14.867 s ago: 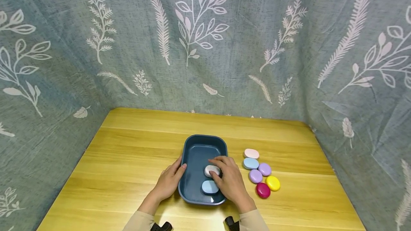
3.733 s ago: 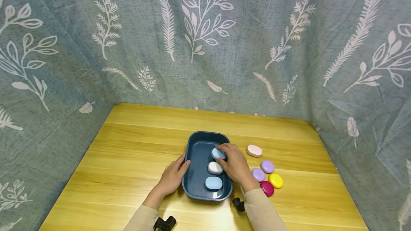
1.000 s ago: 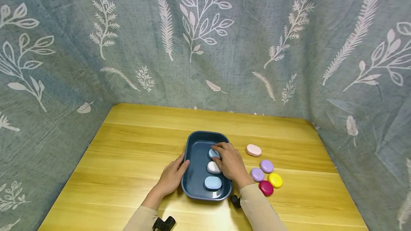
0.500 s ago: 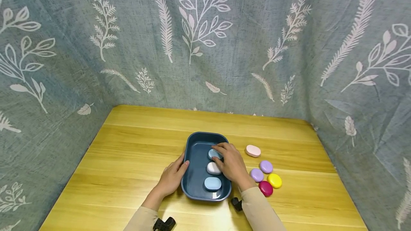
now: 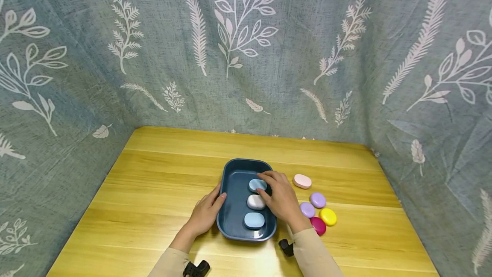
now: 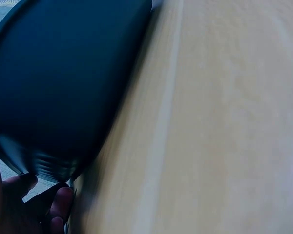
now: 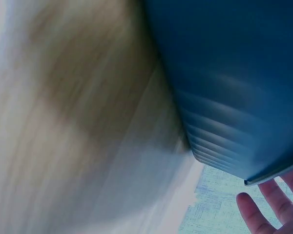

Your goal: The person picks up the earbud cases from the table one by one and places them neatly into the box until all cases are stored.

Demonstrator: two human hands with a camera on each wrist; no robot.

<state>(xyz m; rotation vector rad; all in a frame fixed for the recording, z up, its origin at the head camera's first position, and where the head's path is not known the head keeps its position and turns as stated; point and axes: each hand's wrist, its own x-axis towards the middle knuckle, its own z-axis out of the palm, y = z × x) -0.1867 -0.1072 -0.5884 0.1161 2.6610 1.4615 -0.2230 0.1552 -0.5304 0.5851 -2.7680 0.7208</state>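
Three cases sit in the tray point(image 5: 230, 191); my right hand point(image 5: 282, 200) hides its right rim, fingertips pinching the far blue case point(image 5: 256, 184). My left hand point(image 5: 205, 213) lies flat against the left wall. Both wrist views blur, showing only tray wall.

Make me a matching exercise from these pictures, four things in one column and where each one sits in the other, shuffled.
Things:
1. white case
2. pink case
3. left hand
4. yellow case

Places:
A. on the table, right of the tray, farthest back
B. against the tray's left wall
C. middle of the row inside the tray
D. beside the magenta case

Pairs: 1-C, 2-A, 3-B, 4-D
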